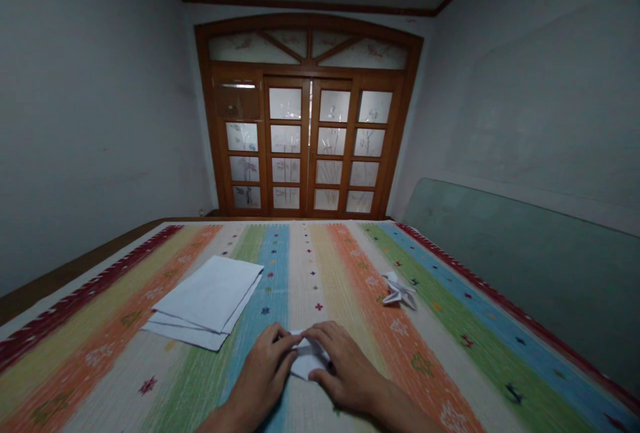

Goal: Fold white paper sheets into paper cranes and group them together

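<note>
A small folded piece of white paper (309, 357) lies on the striped cloth between my hands. My left hand (263, 373) and my right hand (345, 366) press on it from either side, their fingertips meeting over its top and hiding part of it. To the left of my left hand lies a loose stack of white paper sheets (205, 299), not touched by either hand. A finished white origami figure (397, 289) rests farther off, beyond and to the right of my right hand.
The paper lies on a multicoloured striped cloth (395, 353) covering a wide surface, with red borders along both sides. A pale green glass panel (515, 273) leans against the right wall. Wooden glazed doors (307, 143) stand beyond the far edge.
</note>
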Available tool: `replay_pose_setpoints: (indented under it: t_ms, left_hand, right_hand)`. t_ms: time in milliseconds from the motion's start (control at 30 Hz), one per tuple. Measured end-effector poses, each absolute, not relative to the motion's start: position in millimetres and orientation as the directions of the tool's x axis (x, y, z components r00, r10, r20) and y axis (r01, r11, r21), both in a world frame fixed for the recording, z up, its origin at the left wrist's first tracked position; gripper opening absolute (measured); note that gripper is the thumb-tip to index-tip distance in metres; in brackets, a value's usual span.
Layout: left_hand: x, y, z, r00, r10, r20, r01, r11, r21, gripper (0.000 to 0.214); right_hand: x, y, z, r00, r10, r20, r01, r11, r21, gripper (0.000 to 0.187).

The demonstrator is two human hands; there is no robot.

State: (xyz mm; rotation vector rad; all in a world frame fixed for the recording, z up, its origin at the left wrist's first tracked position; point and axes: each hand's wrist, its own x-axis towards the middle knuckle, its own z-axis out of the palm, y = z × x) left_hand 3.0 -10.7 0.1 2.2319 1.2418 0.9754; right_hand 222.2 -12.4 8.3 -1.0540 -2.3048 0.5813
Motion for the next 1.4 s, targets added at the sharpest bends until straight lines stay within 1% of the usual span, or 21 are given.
replay_pose_setpoints:
  t_ms: [133,300,467,700,867,1000,1100,1233,1400]
  left_hand:
    - [3.0,-13.0,4.1,0.315,0.874,0.369,0.579,-0.485,0.655,0.016]
    - [3.0,-15.1,6.5,0.299,0.869,0.394,0.608,-0.492,0.623,0.01]
    - [2.2,-15.2,8.0,0.295,0.865,0.407,0.623,-0.497,0.604,0.013]
    - [-0.2,-13.8,8.7,0.278,0.873,0.401,0.636,-0.48,0.604,0.019]
    - [-0.4,-10.9,7.2,0.231,0.892,0.389,0.644,-0.44,0.625,0.022]
    - [0.9,-9.8,7.2,0.191,0.874,0.448,0.637,-0.457,0.621,0.019]
    - [1.7,-11.3,7.8,0.205,0.857,0.473,0.604,-0.491,0.628,0.017]
    - [3.3,-14.8,10.3,0.255,0.87,0.423,0.552,-0.49,0.674,0.019]
    - [4.4,-15.8,13.9,0.228,0.905,0.359,0.524,-0.425,0.738,0.033]
  right_hand:
    - [221.9,-13.7,10.6,-0.542,0.795,0.274,0.56,0.584,-0.587,0.059]
    - [221.9,-13.7,11.2,-0.536,0.801,0.267,0.565,0.575,-0.592,0.057]
    - [222.4,-13.2,9.5,-0.534,0.802,0.268,0.567,0.575,-0.59,0.055]
    - [223.0,-12.1,7.5,-0.542,0.798,0.264,0.557,0.577,-0.598,0.059]
    - [223.5,-10.3,5.0,-0.538,0.803,0.257,0.577,0.573,-0.582,0.068]
    - [224.0,-10.1,2.1,-0.529,0.808,0.259,0.583,0.568,-0.581,0.072]
    - [224.5,-10.0,0.3,-0.524,0.813,0.253,0.59,0.561,-0.581,0.073]
    - [226.0,-9.2,-3.4,-0.527,0.81,0.257,0.589,0.566,-0.576,0.073]
    - [226.5,-9.5,-6.3,-0.504,0.829,0.242,0.602,0.538,-0.591,0.077]
